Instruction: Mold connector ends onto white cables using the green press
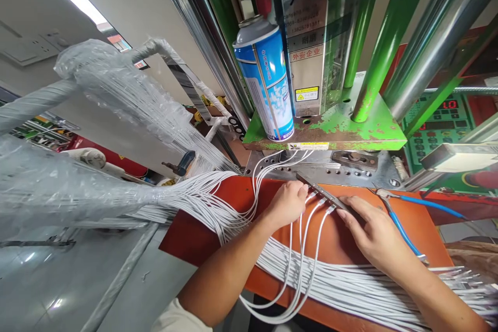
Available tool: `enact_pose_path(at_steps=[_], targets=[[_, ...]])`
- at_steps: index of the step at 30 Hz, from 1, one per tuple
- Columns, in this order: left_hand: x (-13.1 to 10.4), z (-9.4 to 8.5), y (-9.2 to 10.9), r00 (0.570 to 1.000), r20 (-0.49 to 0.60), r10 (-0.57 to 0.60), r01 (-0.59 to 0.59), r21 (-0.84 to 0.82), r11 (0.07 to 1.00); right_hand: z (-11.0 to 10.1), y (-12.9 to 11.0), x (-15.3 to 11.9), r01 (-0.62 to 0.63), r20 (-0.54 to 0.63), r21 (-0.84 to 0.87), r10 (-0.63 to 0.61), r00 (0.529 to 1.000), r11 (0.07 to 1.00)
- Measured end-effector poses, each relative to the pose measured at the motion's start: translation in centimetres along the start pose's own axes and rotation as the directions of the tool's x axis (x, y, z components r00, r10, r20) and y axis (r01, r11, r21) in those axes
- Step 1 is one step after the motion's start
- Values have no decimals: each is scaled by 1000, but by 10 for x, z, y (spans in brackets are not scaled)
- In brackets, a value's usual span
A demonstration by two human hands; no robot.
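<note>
A narrow dark metal bar (322, 192) with slots lies at a slant above the orange-brown work surface (342, 238). Several white cables (319, 228) run into its near side and loop down off the surface's front edge. With fingers pinched, my left hand (287, 202) grips one white cable close to the bar's far-left part. My right hand (371, 225) is closed around the bar's right end, thumb in front and fingers over the top. What lies under the left fingertips is mostly hidden.
Blue-handled pliers (402, 228) lie right of my right hand. A thick bundle of white cables (346, 282) crosses the surface's front. Behind stands a green press (330, 132) with a blue spray can (266, 80) on its plate. Plastic-wrapped cable bundles (128, 104) hang at left; a control panel (439, 124) is at right.
</note>
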State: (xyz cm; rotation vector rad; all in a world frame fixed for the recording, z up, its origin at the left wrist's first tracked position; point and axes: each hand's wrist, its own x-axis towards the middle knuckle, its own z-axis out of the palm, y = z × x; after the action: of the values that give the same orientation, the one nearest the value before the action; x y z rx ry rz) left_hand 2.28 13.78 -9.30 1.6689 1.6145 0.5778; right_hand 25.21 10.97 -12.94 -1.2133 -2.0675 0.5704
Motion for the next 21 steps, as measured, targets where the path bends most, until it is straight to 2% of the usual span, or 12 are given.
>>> enact_pose_path(at_steps=[2, 3, 4, 6, 11, 16, 21], targets=[[-9, -3, 6, 973, -176, 150, -103, 255, 962, 3, 0, 0, -20, -45, -35, 19, 999, 999], [-13, -5, 9, 950, -223, 218, -132, 346, 929, 5, -1, 0, -18, -59, -50, 15, 998, 999], [-18, -6, 12, 934, -236, 268, -153, 413, 898, 7, -2, 0, -10, -67, -62, 5, 998, 998], [-24, -8, 15, 927, -190, 322, -192, 497, 846, 9, -4, 0, 6, -69, -69, -11, 998, 998], [-26, 2, 13, 952, -47, 303, -222, 578, 785, 8, -7, -1, 8, -28, -52, -9, 1000, 999], [-23, 13, 11, 972, -51, 231, -151, 615, 774, 3, -7, 0, 73, 46, 6, -73, 996, 997], [-22, 7, 12, 972, -54, 227, -142, 634, 761, 6, -7, 1, 30, 53, 10, -30, 998, 999]])
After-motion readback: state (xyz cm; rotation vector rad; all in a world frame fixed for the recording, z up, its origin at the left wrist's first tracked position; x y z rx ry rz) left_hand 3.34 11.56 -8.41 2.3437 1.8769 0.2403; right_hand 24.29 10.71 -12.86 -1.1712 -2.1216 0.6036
